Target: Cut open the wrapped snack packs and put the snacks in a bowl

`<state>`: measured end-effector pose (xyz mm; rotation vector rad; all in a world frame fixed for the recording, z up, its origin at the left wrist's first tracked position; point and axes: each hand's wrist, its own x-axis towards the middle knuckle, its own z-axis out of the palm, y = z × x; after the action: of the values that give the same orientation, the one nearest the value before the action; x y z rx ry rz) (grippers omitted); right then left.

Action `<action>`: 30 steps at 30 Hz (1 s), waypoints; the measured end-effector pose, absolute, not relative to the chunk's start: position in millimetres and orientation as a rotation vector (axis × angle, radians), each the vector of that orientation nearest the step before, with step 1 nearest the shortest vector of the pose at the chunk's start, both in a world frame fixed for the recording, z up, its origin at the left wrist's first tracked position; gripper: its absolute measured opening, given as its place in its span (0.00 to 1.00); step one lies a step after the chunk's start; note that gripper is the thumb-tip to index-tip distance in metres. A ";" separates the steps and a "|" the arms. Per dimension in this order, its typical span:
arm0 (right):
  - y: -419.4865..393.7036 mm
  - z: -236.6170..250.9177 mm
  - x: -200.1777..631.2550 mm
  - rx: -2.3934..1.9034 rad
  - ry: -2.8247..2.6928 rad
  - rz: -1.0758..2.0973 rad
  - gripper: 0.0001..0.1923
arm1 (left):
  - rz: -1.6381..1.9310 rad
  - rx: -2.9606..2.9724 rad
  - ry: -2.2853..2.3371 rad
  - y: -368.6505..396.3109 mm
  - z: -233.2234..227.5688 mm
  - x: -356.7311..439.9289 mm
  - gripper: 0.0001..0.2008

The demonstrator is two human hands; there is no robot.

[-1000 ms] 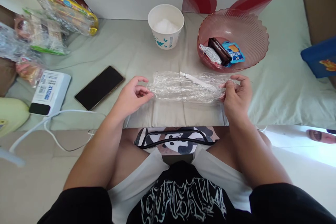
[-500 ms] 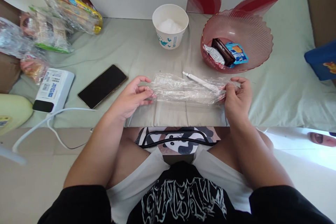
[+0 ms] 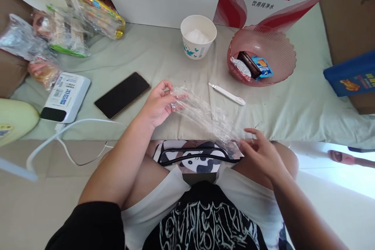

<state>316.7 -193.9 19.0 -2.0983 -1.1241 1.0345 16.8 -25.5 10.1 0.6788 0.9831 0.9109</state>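
Pinched crumpled clear plastic film [image 3: 206, 118] in left hand [image 3: 159, 104], stretched to right hand [image 3: 262, 152], too blurred to tell whether grasping, and risked tearing it by hard pulling or snagging it on the white craft knife [image 3: 227, 94] ahead-left of right hand.

Clear plastic film [image 3: 205, 115], thin, crinkled and glossy, catches the light near the front edge of the surface, a matt, softly wrinkled cloth [image 3: 293, 111]. Toward the back edge, the white cup [image 3: 195, 52] looks like smooth matt paper; the ribbed bowl [image 3: 281, 56] is translucent and shiny, glass or plastic. By the back left corner, plastic wrappers [image 3: 98, 13] gleam.
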 end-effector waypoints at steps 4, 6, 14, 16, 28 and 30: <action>-175.4 25.7 316.6 -1.832 -1.184 0.893 0.22 | 0.778 0.760 0.780 -28.9 15.7 14.2 0.24; -148.7 18.1 301.5 -1.550 -1.244 1.159 0.30 | 0.726 0.804 0.739 -30.4 17.2 15.2 0.25; -71.4 -6.3 255.9 -1.090 -1.406 1.912 0.14 | 0.699 0.883 0.813 -17.5 17.0 11.9 0.28; -67.3 -3.8 256.3 -1.071 -1.366 1.889 0.14 | 0.779 0.842 0.816 -11.9 17.3 13.5 0.26; -54.8 -18.8 268.2 -1.361 -1.157 1.432 0.21 | 0.506 1.078 1.046 -10.6 -7.2 54.3 0.16; -54.5 -19.5 273.1 -1.356 -1.175 1.426 0.22 | 0.525 1.143 1.099 -10.1 -7.1 55.4 0.12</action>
<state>273.1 -54.5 -19.5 -1.3564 -1.1747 1.4263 55.4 -10.1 -7.1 1.1429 1.0991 0.5250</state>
